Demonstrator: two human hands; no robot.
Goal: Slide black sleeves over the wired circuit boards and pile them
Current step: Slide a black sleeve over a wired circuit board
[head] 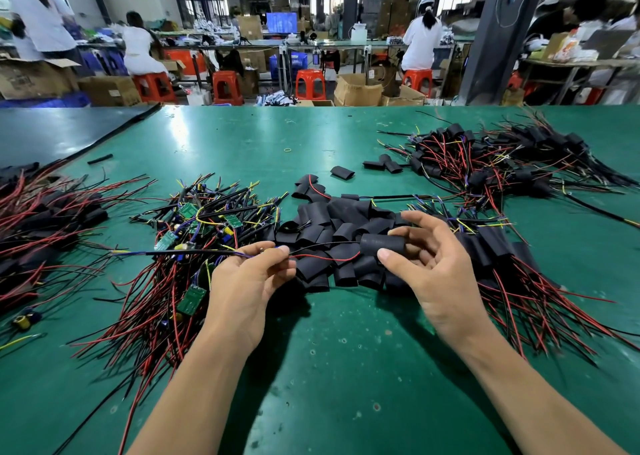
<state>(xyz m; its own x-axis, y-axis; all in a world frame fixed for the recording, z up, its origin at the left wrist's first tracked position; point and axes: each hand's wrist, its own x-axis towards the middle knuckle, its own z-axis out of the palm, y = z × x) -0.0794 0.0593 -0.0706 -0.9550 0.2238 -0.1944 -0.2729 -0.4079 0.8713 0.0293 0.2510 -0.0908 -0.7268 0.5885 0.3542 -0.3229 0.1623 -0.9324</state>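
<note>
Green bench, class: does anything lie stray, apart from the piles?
Yes. A small yellow ring lies alone on the bare green mat, and one short black tube sits by the mat's left edge, far from the sleeve pile. No damage shows.

Matt black sleeve (382, 244), rubbery-looking; glossy green table mat (346, 368), scuffed; plastic-coated wires (325, 257).
</note>
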